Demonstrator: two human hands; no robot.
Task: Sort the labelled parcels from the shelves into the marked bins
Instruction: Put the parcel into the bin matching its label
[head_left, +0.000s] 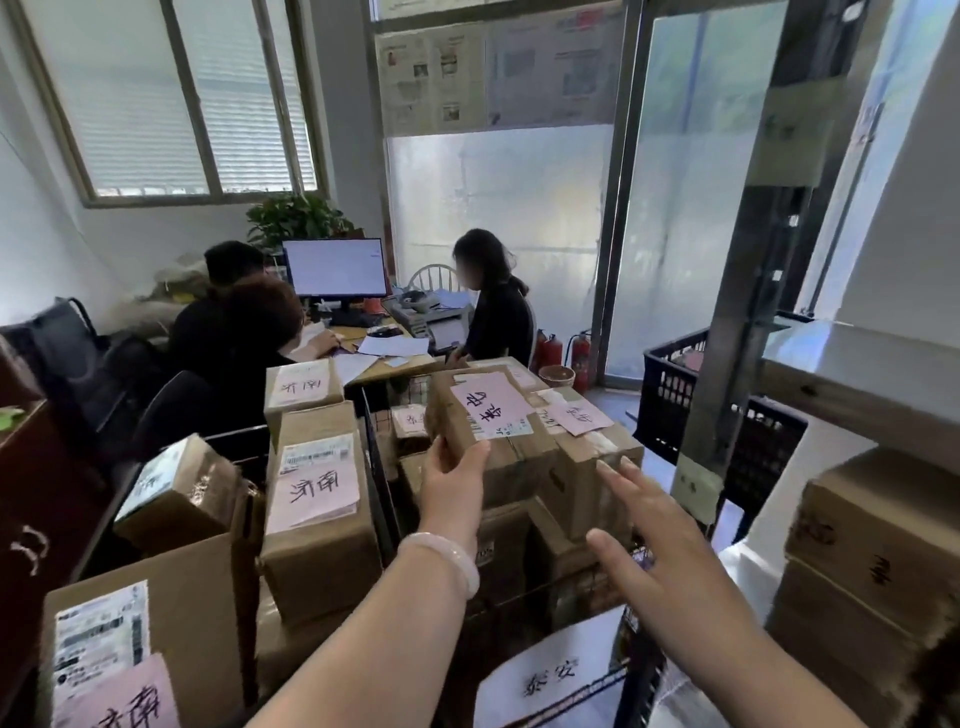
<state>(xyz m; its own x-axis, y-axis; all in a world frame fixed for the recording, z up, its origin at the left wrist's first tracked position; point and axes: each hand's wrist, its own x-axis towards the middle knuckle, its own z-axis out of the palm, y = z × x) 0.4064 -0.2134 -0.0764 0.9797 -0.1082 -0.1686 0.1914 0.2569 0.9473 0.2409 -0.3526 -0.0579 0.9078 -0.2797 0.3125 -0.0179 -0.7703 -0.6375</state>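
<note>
Holding pink-label parcel (488, 415) w/ left hand (453, 480); right hand (641, 525) spread, empty; bins (378, 467) approx. full, shelf boxes (872, 535) prob. unsorted.

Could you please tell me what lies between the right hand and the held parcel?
In the head view, the front of a neighbouring pink-labelled box lies there.

We see a brown cardboard parcel (519, 462) with a pink label (491, 402) marked in dark handwritten strokes, and the neighbouring parcels (317, 551) share that brown and pink. The crate (665, 395) is black lattice, the bangle (457, 558) milky pale pink, the fire extinguishers (581, 358) red.
</note>
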